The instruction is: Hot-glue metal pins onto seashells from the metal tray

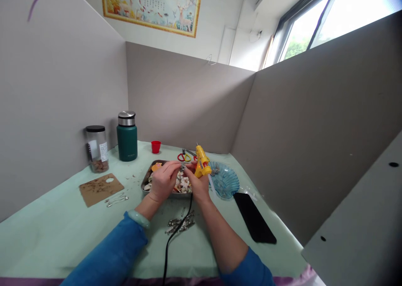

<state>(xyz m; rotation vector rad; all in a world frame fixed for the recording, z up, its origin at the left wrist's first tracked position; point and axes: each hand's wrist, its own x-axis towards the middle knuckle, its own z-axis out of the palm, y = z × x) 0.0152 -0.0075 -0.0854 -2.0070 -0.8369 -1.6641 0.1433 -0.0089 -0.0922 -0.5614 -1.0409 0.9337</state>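
Over the metal tray [172, 195] of small light-coloured pieces, my two hands meet. My left hand [166, 178] has its fingers closed on a small metallic piece [182, 168], whose exact shape is too small to tell. My right hand [198, 183] holds a yellow glue gun [202, 160], its nozzle pointing up and a clear stick hanging from its rear; the fingertips of this hand also reach the metallic piece. A black cord [168, 240] runs down from between my hands across a pile of metal clips [185, 224] on the table.
Right of the tray are a blue shell-shaped plate [228, 180] and a black flat object [255, 219]. Scissors [182, 156] and a red cup [155, 147] stand behind. Left are a green bottle [127, 141], a jar [98, 150], brown cardboard [100, 189] and large pins [117, 200]. Partitions surround the table.
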